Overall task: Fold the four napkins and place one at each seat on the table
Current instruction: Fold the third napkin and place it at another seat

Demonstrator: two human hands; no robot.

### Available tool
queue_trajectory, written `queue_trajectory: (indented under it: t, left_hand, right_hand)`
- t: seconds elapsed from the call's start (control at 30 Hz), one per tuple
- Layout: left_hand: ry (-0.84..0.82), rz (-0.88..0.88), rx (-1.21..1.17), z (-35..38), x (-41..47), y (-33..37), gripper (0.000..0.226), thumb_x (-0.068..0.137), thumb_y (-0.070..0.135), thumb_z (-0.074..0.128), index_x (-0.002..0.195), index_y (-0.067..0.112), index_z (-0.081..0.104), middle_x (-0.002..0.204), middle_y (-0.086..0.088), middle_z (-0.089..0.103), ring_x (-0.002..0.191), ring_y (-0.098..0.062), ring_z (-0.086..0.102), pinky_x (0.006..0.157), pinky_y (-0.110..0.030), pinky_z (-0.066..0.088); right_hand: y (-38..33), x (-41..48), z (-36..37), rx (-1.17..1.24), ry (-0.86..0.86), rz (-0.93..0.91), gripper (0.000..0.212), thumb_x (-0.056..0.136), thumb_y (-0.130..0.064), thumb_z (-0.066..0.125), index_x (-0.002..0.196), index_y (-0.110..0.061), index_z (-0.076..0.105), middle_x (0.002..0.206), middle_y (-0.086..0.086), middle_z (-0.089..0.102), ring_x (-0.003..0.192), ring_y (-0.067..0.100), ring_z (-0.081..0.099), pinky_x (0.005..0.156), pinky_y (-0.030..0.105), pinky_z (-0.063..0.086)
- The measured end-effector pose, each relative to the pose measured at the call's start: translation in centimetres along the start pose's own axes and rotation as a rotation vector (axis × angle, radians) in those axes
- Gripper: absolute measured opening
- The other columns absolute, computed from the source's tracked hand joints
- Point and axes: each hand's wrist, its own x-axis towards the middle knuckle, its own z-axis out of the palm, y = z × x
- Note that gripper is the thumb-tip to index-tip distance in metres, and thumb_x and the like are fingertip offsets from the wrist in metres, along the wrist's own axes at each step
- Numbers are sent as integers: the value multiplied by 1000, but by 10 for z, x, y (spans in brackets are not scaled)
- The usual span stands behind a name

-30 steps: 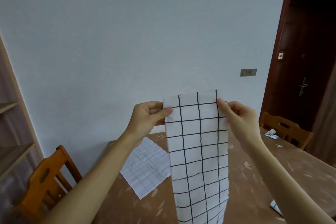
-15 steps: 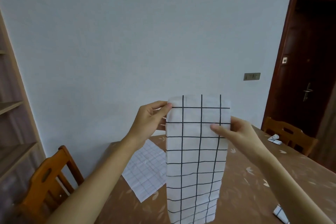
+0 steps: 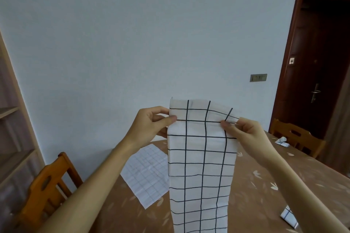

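A person holds a white checked napkin [image 3: 202, 157] up in the air above the table [image 3: 255, 191]; it hangs down as a long narrow strip. The left hand [image 3: 151, 125] pinches its upper left edge between thumb and fingers, and the right hand [image 3: 244, 130] pinches the upper right edge just below the top corner. A second napkin [image 3: 145, 172] lies flat and unfolded on the table behind. A folded napkin [image 3: 283, 141] sits by the far right chair [image 3: 297, 138], another [image 3: 288, 217] at the near right edge.
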Motion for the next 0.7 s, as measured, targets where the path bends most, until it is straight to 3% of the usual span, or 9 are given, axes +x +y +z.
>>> queue_trajectory:
  t: [0.1,0.17,0.27,0.33,0.43,0.47,0.57,0.63,0.7]
  left_hand:
    - [-17,-16,-36,-2,-4,4,11,94,7,67,101,11,75,88,-11,79,70,-28,76,62,-30,61]
    - [-12,-22,-51,-4,-4,3,18,96,4,63,98,14,77,86,-10,79,69,-26,75,61,-29,60]
    - [-12,-25,-57,-6,-6,1,36,98,-5,50,90,16,79,79,-8,75,70,-24,73,63,-32,60]
    - [-8,-17,-37,-6,-8,1,38,98,-6,47,88,12,78,76,-5,73,70,-19,70,64,-31,60]
    - [4,8,6,-6,-11,3,35,100,-3,45,88,6,77,79,-5,74,73,-17,71,65,-29,59]
    - [4,14,-1,-6,-11,3,34,100,0,47,88,6,77,83,-6,76,76,-19,72,66,-29,60]
    - [21,30,-3,-7,-13,3,18,97,12,62,91,6,78,91,-5,79,79,-17,73,69,-28,60]
    - [37,54,3,-6,-14,0,7,87,6,74,93,5,78,83,-2,78,77,-13,73,69,-26,60]
    - [49,71,9,-7,-15,-5,14,82,-1,78,94,5,77,79,2,77,75,-12,72,68,-25,60]
  right_hand:
    - [-1,-1,-3,90,-24,-21,18,95,-29,63,104,-26,78,91,25,69,91,20,60,86,37,40]
    - [-4,-3,-2,119,-49,-27,35,99,-7,55,106,-32,78,111,1,76,113,18,67,96,36,45]
    - [-7,-5,1,160,-40,-9,59,96,10,43,94,-35,81,113,-9,76,114,14,68,96,36,49]
    - [-7,-5,2,166,-36,-5,56,98,8,44,86,-31,82,106,-8,77,101,14,70,88,36,48]
    - [-10,-6,4,189,-21,-3,52,98,8,41,81,-22,79,99,-4,75,73,4,63,67,18,42]
    - [-9,-6,4,190,-18,-3,50,98,7,40,83,-21,78,99,-4,74,73,6,60,64,18,39]
    - [-1,-2,2,182,-43,16,41,93,-14,38,92,-20,78,103,3,72,88,28,48,73,37,32]
    - [0,-1,2,228,-86,46,44,88,-30,36,100,-18,77,108,11,70,92,31,56,81,40,38]
    - [-6,-4,4,298,-110,82,47,91,-46,40,111,-19,74,113,9,74,96,22,69,84,36,47]
